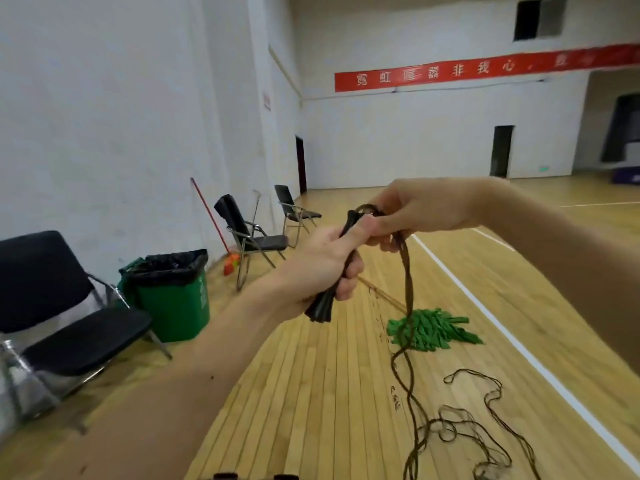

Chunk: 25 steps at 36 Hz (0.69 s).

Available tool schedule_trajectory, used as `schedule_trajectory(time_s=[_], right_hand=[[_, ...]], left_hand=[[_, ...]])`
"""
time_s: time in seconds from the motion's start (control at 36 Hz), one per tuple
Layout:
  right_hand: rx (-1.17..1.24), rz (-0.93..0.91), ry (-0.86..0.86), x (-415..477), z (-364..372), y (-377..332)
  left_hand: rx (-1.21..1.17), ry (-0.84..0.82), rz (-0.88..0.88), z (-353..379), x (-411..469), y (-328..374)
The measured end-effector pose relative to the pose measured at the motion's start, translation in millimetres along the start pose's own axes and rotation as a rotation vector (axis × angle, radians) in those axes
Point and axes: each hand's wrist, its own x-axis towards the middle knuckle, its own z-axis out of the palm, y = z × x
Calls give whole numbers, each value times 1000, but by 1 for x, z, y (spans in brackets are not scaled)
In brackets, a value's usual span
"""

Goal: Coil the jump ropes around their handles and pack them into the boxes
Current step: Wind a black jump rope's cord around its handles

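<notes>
The left forearm point(194, 375) leads to the left hand point(325, 268) gripping the dark handles point(320, 308), the right hand point(426, 206) pinches the rope point(408, 292) at their top, so coiling seems barely begun and the slack trailing on the floor point(311, 393) needs winding next.

Dark handles point(319, 309) bunched, tilted; brown ropes point(408, 285) hang down, tangled below.

handles point(320, 308): black
rope point(408, 282): dark brown
pile point(433, 329): green
bin point(180, 299): green, black liner point(173, 265)
banner point(485, 69): red, white characters
floor point(311, 393): tan, white lines point(519, 346)
</notes>
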Motion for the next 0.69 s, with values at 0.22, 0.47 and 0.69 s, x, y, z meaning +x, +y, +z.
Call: schedule_trajectory(time_s=[0.22,0.47,0.69], right_hand=[[148,126,649,-17,74,36],[1018,286,144,-53,161,79],[1323,322,-57,-80,185,118]], left_hand=[[-519,269,-239,17,-8,-25],[-420,271,-305,72,-16,-83],[-124,123,-320,101,-19,-125]])
